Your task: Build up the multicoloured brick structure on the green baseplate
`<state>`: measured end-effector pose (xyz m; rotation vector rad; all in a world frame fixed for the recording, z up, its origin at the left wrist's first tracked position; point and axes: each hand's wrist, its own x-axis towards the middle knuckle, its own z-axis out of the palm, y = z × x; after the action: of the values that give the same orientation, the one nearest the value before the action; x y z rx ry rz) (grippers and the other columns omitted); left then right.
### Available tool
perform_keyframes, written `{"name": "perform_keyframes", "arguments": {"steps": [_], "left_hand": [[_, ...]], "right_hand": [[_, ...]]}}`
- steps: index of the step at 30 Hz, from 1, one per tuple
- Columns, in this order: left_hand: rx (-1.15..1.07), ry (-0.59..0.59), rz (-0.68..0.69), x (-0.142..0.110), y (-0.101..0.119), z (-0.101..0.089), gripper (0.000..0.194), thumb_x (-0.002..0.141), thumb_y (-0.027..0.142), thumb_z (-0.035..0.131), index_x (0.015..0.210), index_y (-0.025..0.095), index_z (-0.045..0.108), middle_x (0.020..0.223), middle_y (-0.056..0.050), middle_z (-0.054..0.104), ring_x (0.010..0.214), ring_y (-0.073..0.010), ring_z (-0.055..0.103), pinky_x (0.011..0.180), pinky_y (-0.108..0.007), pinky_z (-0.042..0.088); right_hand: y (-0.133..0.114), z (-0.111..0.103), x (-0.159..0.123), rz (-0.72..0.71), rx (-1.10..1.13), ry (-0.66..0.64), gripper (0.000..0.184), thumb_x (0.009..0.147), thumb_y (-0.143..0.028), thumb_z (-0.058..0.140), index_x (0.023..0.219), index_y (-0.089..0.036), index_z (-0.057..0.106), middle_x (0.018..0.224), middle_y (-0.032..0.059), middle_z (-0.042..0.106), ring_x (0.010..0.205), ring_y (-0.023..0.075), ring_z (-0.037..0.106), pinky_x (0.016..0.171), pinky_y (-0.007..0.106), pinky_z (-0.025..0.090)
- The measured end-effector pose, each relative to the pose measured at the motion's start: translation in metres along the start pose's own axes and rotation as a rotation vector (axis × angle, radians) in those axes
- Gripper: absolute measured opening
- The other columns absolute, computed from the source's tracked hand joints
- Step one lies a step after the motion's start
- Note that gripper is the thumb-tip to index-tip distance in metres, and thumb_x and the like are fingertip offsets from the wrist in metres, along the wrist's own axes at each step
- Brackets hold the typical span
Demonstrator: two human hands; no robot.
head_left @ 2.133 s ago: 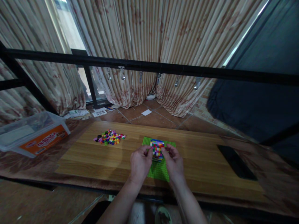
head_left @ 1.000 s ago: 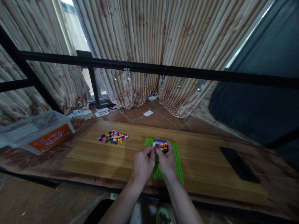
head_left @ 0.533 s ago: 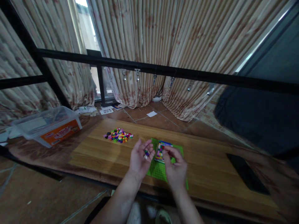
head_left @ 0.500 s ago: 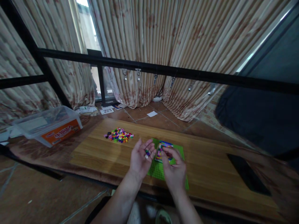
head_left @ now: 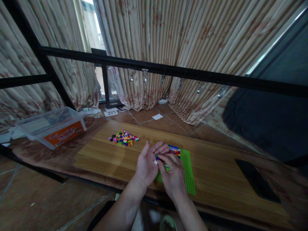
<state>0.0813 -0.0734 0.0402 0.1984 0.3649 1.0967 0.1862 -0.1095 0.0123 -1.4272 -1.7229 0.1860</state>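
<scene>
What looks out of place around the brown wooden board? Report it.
A white rectangular paper sheet lies alone on the brown tiled floor beyond the board, perhaps dropped. The multicoloured plastic brick pile looks gathered, not spilled.

Left grip [head_left: 146, 166], right grip [head_left: 174, 176] ungloved; forearms [head_left: 128, 200] bare; pale greenish footwear [head_left: 167, 222] below.

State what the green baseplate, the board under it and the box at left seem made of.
Green baseplate: probably plastic, with a studded surface and bright, even colour.
Board: wood or a printed laminate, smooth; its grain streaks fit both.
Box: likely clear plastic, slightly glossy; its walls show through and catch pale highlights.
</scene>
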Motion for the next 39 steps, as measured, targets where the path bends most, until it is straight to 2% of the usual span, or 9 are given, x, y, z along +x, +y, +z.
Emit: {"name": "perform_keyframes", "arguments": {"steps": [6, 8, 10, 13, 15, 18, 24, 34, 39], "left_hand": [[0.023, -0.02, 0.016, 0.0, -0.002, 0.0, 0.048, 0.089, 0.05, 0.045, 0.1, 0.008, 0.067, 0.104, -0.015, 0.065, 0.101, -0.0213, 0.062, 0.095, -0.031, 0.047], [0.052, 0.034, 0.028, 0.001, -0.002, -0.001, 0.045, 0.09, 0.048, 0.046, 0.097, 0.009, 0.068, 0.101, -0.014, 0.066, 0.094, -0.0184, 0.064, 0.086, -0.027, 0.05], [0.14, 0.155, 0.045, 0.002, -0.003, -0.005, 0.037, 0.088, 0.042, 0.052, 0.091, 0.009, 0.068, 0.092, -0.011, 0.066, 0.078, -0.0131, 0.063, 0.07, -0.021, 0.051], [0.332, 0.283, 0.055, 0.003, -0.004, -0.011, 0.019, 0.079, 0.028, 0.066, 0.079, 0.01, 0.067, 0.068, -0.001, 0.058, 0.049, -0.0024, 0.047, 0.042, -0.012, 0.034], [0.4, 0.219, -0.009, 0.001, -0.004, -0.013, 0.016, 0.073, 0.024, 0.071, 0.071, 0.01, 0.063, 0.06, 0.004, 0.051, 0.04, 0.0009, 0.032, 0.035, -0.012, 0.019], [0.405, 0.086, -0.132, -0.003, -0.003, -0.013, 0.023, 0.068, 0.027, 0.075, 0.067, 0.011, 0.059, 0.057, 0.005, 0.048, 0.039, 0.0017, 0.024, 0.035, -0.013, 0.011], [0.362, 0.04, -0.161, -0.005, -0.001, -0.01, 0.028, 0.062, 0.026, 0.08, 0.069, 0.012, 0.057, 0.056, 0.007, 0.044, 0.04, 0.0023, 0.022, 0.036, -0.012, 0.01], [0.519, 0.115, -0.015, -0.002, -0.004, -0.008, 0.033, 0.06, 0.032, 0.081, 0.065, 0.013, 0.055, 0.052, 0.008, 0.042, 0.039, 0.0017, 0.022, 0.036, -0.014, 0.009], [0.585, 0.158, 0.026, -0.001, -0.005, -0.007, 0.034, 0.059, 0.036, 0.081, 0.068, 0.013, 0.058, 0.048, 0.01, 0.038, 0.038, 0.001, 0.021, 0.037, -0.015, 0.009]], "right_hand": [[0.001, 0.001, 0.0, 0.021, 0.016, 0.029, 0.015, 0.089, -0.023, 0.055, 0.093, -0.022, 0.07, 0.095, 0.005, 0.067, 0.092, 0.0221, 0.059, 0.083, 0.039, 0.044], [0.001, -0.001, 0.001, 0.044, 0.087, 0.055, 0.015, 0.09, -0.024, 0.055, 0.091, -0.022, 0.069, 0.093, 0.0047, 0.066, 0.091, 0.0211, 0.059, 0.082, 0.037, 0.045], [0.001, -0.003, 0.002, 0.068, 0.171, 0.091, 0.014, 0.09, -0.026, 0.055, 0.092, -0.022, 0.069, 0.093, 0.0043, 0.066, 0.091, 0.0199, 0.059, 0.082, 0.036, 0.046], [0.001, -0.006, 0.003, 0.093, 0.292, 0.155, 0.014, 0.09, -0.026, 0.056, 0.093, -0.023, 0.069, 0.096, 0.004, 0.064, 0.092, 0.0181, 0.06, 0.082, 0.034, 0.048], [0.002, -0.007, 0.004, 0.097, 0.346, 0.204, 0.013, 0.089, -0.025, 0.058, 0.094, -0.024, 0.07, 0.098, 0.0039, 0.063, 0.094, 0.0171, 0.06, 0.083, 0.033, 0.048], [0.003, -0.007, 0.005, 0.089, 0.379, 0.261, 0.012, 0.087, -0.025, 0.061, 0.093, -0.025, 0.072, 0.101, 0.0039, 0.061, 0.097, 0.0167, 0.06, 0.085, 0.032, 0.048], [0.006, -0.006, 0.005, 0.078, 0.39, 0.235, 0.014, 0.087, -0.027, 0.06, 0.094, -0.025, 0.072, 0.104, 0.0048, 0.061, 0.099, 0.018, 0.06, 0.088, 0.036, 0.049], [0.006, -0.007, 0.004, 0.095, 0.312, 0.209, 0.021, 0.089, -0.029, 0.056, 0.103, -0.024, 0.069, 0.106, 0.0073, 0.063, 0.103, 0.0204, 0.06, 0.09, 0.04, 0.049], [0.008, -0.007, 0.004, 0.08, 0.298, 0.176, 0.02, 0.091, -0.027, 0.052, 0.098, -0.024, 0.07, 0.102, 0.0062, 0.062, 0.099, 0.0188, 0.06, 0.089, 0.038, 0.05]]}}
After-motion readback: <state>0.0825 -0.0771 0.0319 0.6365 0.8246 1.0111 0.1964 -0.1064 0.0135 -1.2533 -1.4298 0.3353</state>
